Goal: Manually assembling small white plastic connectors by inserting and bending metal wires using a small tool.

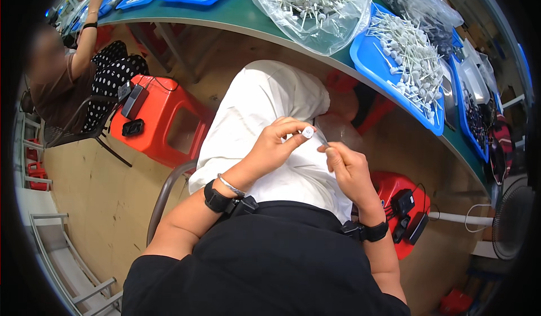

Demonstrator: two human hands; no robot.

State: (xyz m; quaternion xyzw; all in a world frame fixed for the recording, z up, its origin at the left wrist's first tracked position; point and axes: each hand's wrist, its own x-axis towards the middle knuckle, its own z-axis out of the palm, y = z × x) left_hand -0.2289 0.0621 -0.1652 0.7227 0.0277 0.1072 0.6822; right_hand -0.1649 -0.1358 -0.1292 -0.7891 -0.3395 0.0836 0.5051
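In the head view, the left hand (277, 146) has its grip closed on a small white cylindrical piece (307, 131) above the lap of the white trousers (265, 99), while the right hand (348, 170), just beside it, pinches a thin greyish object (324, 143) too small to make out. Beyond the knees, the green tabletop (231, 20) carries a clear plastic bag (329, 44) and a blue tray (365, 50), both heaped with white stemmed parts (411, 56); a red stool (163, 110) stands to the left.
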